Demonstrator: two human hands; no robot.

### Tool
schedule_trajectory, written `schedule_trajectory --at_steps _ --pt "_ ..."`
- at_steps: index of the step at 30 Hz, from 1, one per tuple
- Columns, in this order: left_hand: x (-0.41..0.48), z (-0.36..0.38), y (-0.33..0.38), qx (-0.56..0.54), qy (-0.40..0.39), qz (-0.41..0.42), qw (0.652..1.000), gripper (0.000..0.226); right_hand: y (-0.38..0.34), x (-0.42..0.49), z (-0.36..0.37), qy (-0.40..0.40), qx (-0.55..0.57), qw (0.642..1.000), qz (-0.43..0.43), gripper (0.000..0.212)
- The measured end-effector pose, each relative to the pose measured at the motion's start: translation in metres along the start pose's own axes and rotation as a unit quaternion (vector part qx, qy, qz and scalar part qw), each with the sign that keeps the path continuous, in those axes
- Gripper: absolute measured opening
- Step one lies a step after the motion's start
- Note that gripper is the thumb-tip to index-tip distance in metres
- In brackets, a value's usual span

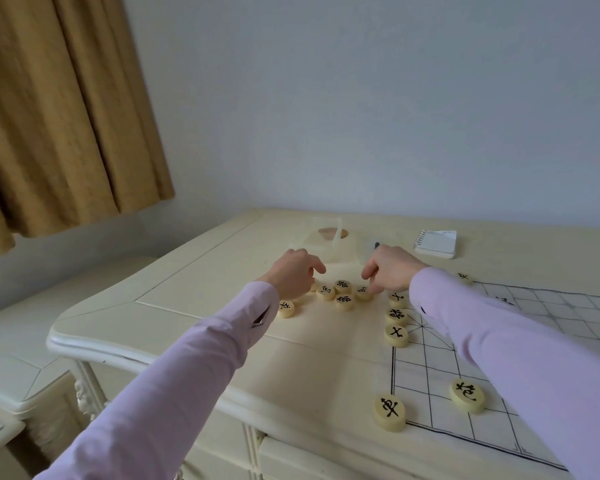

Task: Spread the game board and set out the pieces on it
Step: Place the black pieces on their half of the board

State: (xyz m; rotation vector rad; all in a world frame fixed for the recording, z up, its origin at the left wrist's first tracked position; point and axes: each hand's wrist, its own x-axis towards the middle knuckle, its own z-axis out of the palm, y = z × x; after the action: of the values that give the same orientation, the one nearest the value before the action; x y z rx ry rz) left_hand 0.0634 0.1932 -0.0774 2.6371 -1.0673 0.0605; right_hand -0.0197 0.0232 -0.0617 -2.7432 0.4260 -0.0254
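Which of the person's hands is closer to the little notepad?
Right. The right hand sits just left of the notepad and nearer the camera, pinching a game piece; the left hand is farther left, in front of the clear box.

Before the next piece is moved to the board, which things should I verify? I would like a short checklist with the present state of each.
1. Game board spread flat: ok where visible; the right sleeve hides part.
2. Right hand on a piece: ok, its fingertips touch one loose piece; firmness of the grip cannot tell.
3. Left hand free: cannot tell; its fingers curl above the pile.
4. Pile lying face up: ok for the pieces visible.
5. Corner piece in place: ok, it sits at the grid corner.
6. Clear box emptied: cannot tell.
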Motion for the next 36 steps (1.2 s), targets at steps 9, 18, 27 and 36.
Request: schedule_trajectory --at_steps 9,18,27,36 --pt "-0.003 0.0 -0.003 -0.005 -0.027 0.014 1.0 0.036 -0.007 0.006 0.012 0.007 -0.014 1.0 0.008 0.043" --pt "0.005 0.007 0.007 0.05 -0.052 0.025 0.997 0.036 -0.007 0.006 0.017 -0.003 -0.031 1.0 0.003 0.039" --pt "0.004 0.011 0.008 0.089 -0.053 0.025 0.994 0.037 -0.002 -0.012 -0.01 0.043 0.022 0.999 0.002 0.016" --pt "-0.011 0.008 0.016 0.002 0.073 0.017 0.997 0.033 0.021 -0.049 -0.023 0.07 0.17 0.982 -0.033 0.027"
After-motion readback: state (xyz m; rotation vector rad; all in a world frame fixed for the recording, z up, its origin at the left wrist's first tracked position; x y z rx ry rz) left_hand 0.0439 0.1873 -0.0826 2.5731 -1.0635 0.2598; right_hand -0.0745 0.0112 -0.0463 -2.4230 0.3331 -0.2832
